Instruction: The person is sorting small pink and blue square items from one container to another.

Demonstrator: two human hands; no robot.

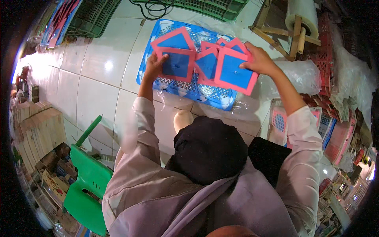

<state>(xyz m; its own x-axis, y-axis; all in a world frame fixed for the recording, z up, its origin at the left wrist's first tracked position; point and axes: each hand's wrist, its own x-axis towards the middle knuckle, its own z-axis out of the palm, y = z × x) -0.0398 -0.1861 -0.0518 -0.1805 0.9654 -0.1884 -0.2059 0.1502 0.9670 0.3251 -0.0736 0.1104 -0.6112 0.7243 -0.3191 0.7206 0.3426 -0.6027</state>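
In the upper centre of the frame, the left hand (154, 63) grips one square frame (177, 64) while the right hand (258, 60) pinches another (236, 72), both overlapping loose frames (209, 55) above the blue crate (205, 94).

Crate (185, 89) on the tiled floor (94, 75), ahead of the knees. Square framed slates (205, 63) fanned in an overlapping row over the crate; left hand (154, 65) gripping the leftmost, right hand (258, 59) gripping the rightmost. Plastic sheet (300, 75) just right of the crate, beneath the right forearm. Wooden stand with a film roll (302, 17) behind the right hand. Two mesh crates (94, 15) at the far edge, cable (152, 8) between them. Plastic chair (89, 177) at lower left, stacked boards (37, 130) to its left. More slates (280, 120) in a pile at right, below the sheet.
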